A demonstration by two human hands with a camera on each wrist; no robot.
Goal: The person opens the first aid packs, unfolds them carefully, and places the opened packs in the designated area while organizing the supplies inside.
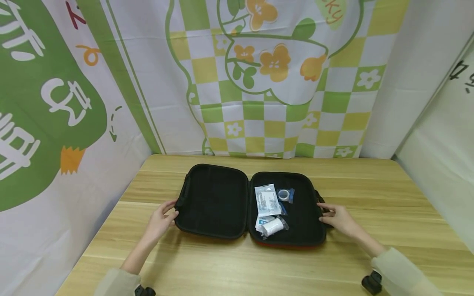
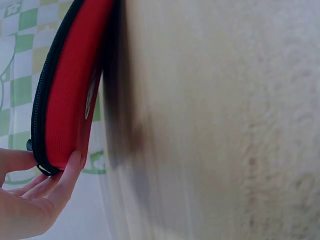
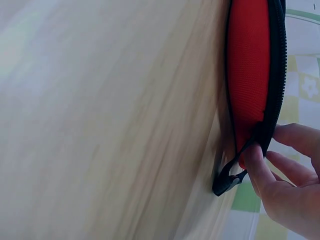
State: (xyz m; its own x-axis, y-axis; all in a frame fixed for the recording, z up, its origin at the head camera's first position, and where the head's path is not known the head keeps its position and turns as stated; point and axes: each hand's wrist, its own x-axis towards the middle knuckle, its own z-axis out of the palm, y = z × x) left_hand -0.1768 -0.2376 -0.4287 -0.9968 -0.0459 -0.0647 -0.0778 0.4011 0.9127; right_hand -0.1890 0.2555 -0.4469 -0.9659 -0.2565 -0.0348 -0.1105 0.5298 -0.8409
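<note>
A red zippered case with a black lining (image 1: 212,201) lies unfolded, seen in the head view. Its left half holds nothing; the left wrist view shows its red outer side (image 2: 75,85) tilted off the table. My left hand (image 1: 163,218) grips that half's outer edge between thumb and fingers. At the right half's outer edge, my right hand (image 1: 338,220) pinches the rim beside a black strap (image 3: 227,182). In that half lie a printed white packet (image 1: 267,201), a small roll of tape (image 1: 283,195) in a wrapper and a wrapped white bandage roll (image 1: 273,227).
The case rests on a wood-grain table (image 1: 237,267). Behind it hangs a patterned cloth (image 1: 274,123) with green and yellow checks. Printed white cloths also line the left and right sides.
</note>
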